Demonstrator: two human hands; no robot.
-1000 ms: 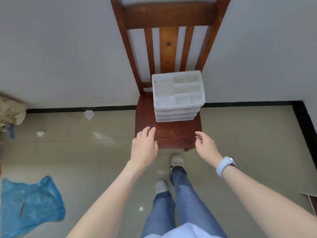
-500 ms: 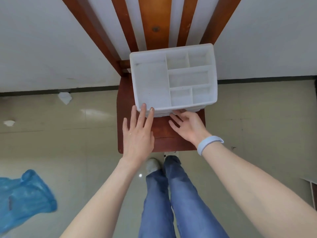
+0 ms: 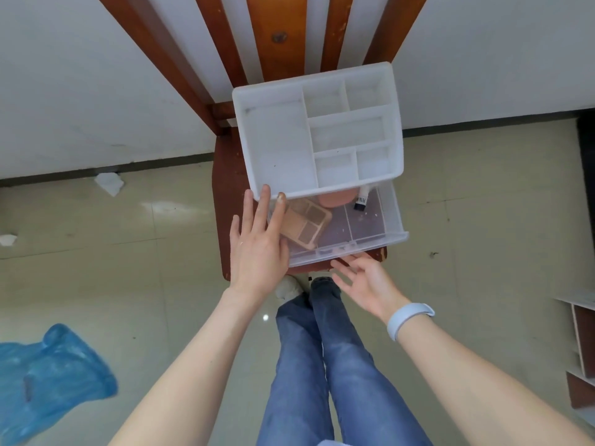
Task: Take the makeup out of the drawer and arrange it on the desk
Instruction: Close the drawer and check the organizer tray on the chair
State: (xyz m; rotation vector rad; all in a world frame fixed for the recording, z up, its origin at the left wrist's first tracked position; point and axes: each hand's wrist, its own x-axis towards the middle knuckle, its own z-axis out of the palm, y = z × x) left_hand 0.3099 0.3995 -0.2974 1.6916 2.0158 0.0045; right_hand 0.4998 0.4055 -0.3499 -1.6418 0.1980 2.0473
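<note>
A person's left hand (image 3: 257, 249) lies flat w/ straight fingers on the front-left corner of a white translucent plastic organiser box (image 3: 318, 136), fingertips touching its top rim; grip wide, holding nothing. The right hand (image 3: 363, 281), palm up & fingers spread loosely, sits just below the front lip of the clear plastic drawer (image 3: 367, 233), which is pulled out of the box; grip wide, also holding nothing. Whether it touches the lip can't be told. Inside the drawer, left compartment: a tan rectangular eyeshadow palette (image 3: 304, 225) w/ brown & beige pans, lying tilted, & a pinkish-brown rounded compact (image 3: 336, 197) behind it, partly under the box. A small white tube w/ black cap (image 3: 361, 201) lies near the divider at the back. The box stands on a reddish-brown wooden chair (image 3: 227, 194) against a white wall. A blue plastic bag (image 3: 48, 375) lies on the tiled floor, bottom left; a pale blue wristband (image 3: 407, 318) on the right wrist.
</note>
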